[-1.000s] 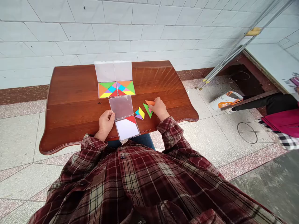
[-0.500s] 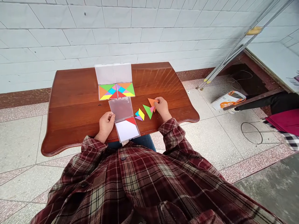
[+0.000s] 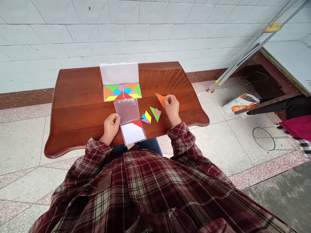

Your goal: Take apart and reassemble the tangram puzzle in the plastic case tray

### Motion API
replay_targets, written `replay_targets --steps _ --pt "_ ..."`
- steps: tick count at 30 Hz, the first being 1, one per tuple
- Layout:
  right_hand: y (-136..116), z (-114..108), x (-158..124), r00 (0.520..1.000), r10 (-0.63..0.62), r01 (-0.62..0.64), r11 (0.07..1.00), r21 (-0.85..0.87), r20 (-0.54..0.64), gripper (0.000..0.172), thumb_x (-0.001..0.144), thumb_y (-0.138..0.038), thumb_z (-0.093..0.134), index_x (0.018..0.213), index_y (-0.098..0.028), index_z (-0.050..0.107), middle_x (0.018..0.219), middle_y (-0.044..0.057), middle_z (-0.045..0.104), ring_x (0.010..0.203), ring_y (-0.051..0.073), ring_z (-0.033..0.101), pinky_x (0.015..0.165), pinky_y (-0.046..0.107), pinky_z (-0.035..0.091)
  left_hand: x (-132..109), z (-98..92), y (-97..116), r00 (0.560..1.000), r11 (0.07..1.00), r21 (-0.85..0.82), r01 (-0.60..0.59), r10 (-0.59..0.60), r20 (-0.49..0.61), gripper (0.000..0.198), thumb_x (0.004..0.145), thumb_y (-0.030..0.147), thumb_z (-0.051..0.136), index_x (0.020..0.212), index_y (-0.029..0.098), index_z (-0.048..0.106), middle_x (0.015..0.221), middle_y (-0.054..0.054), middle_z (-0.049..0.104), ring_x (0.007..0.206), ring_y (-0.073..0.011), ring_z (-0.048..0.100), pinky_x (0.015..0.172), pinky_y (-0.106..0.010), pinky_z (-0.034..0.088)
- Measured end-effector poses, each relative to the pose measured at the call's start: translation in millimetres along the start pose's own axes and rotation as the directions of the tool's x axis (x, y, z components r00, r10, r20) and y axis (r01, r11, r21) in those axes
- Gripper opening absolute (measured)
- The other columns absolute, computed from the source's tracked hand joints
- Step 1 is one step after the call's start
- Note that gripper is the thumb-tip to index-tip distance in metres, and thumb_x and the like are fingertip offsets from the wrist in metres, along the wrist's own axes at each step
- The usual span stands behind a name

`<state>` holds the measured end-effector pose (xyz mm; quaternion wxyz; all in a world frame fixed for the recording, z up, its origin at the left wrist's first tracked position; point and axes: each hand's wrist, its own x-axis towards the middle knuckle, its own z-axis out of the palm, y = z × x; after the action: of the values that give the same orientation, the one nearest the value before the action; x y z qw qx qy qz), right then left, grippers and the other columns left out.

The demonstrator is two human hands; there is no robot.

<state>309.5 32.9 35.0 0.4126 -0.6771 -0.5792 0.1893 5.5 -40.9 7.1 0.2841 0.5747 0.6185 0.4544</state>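
My right hand (image 3: pixel 172 108) pinches an orange triangle tangram piece (image 3: pixel 160 99), raised at the right of the loose pieces. Just left of it on the table lie a green triangle (image 3: pixel 153 112) with a pink piece (image 3: pixel 157 112) on it, and a yellow parallelogram (image 3: pixel 148 116) with blue and purple pieces beside it. My left hand (image 3: pixel 111 126) is closed with its fingertips on the left edge of an open clear case lid (image 3: pixel 126 110). The case's tray (image 3: pixel 133 133) shows a white base, with a red triangle (image 3: pixel 138 123) in its upper right corner.
Two open tangram cases with colourful filled trays (image 3: pixel 122 92) stand side by side further back on the wooden table (image 3: pixel 77 103). A tiled wall (image 3: pixel 145 32) rises behind. At the right are crutches (image 3: pixel 239 61), a white and orange box (image 3: pixel 240 103) and part of another person (image 3: pixel 297 119).
My right hand has shifted slightly right with the orange triangle, away from the green and pink pieces, which are now uncovered. My left hand still rests at the lid's edge.
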Motion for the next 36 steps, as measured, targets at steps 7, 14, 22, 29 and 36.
replay_targets --steps 7,14,22,29,36 --pt "-27.9 1.0 -18.5 0.995 -0.08 0.078 0.996 0.044 0.053 0.011 0.082 -0.025 0.044 0.087 -0.02 0.052 0.088 0.002 0.062 0.08 0.015 0.056 0.077 0.028 0.046 0.2 1.6 -1.8 1.0 1.0 -0.015 0.011 -0.01 0.006 0.013 0.078 0.032 0.055 0.075 0.02 0.055 0.069 0.001 0.059 0.062 -0.0115 0.054 0.063 -0.025 0.044" --pt "-16.8 1.1 -15.3 0.994 -0.077 0.079 0.997 -0.021 0.074 0.013 0.082 -0.024 0.044 0.088 -0.02 0.055 0.09 0.004 0.063 0.083 0.017 0.058 0.08 0.031 0.046 0.9 1.3 -1.0 1.0 1.0 0.015 -0.001 0.001 0.005 0.012 0.078 0.031 0.054 0.075 0.02 0.055 0.069 0.002 0.06 0.063 -0.0117 0.055 0.065 -0.026 0.044" --pt "-3.8 -7.1 -15.0 0.995 -0.065 0.081 0.968 -0.237 0.074 0.012 0.082 -0.022 0.046 0.085 -0.02 0.057 0.09 0.006 0.061 0.084 0.019 0.054 0.081 0.033 0.045 0.9 1.1 -2.5 1.0 1.0 0.023 -0.006 0.006 0.004 0.012 0.079 0.032 0.055 0.075 0.02 0.056 0.069 0.001 0.061 0.063 -0.012 0.055 0.064 -0.026 0.044" --pt "-0.7 -5.6 -18.6 0.992 -0.069 0.095 0.955 -0.28 0.103 0.013 0.082 -0.02 0.045 0.085 -0.021 0.057 0.091 0.007 0.06 0.086 0.021 0.053 0.081 0.034 0.043 0.6 1.4 -2.3 1.0 1.0 0.011 -0.004 0.004 0.005 0.013 0.078 0.032 0.055 0.075 0.02 0.055 0.068 0.001 0.059 0.062 -0.0118 0.054 0.064 -0.026 0.044" --pt "-4.5 -7.0 -21.5 0.992 -0.082 0.105 0.954 -0.281 0.093 0.014 0.082 -0.02 0.045 0.087 -0.02 0.058 0.092 0.007 0.06 0.086 0.021 0.054 0.081 0.035 0.043 0.7 1.8 -0.9 1.0 1.0 0.008 0.001 -0.001 0.01 0.012 0.079 0.03 0.054 0.074 0.02 0.055 0.069 0.001 0.059 0.063 -0.0117 0.054 0.064 -0.025 0.043"
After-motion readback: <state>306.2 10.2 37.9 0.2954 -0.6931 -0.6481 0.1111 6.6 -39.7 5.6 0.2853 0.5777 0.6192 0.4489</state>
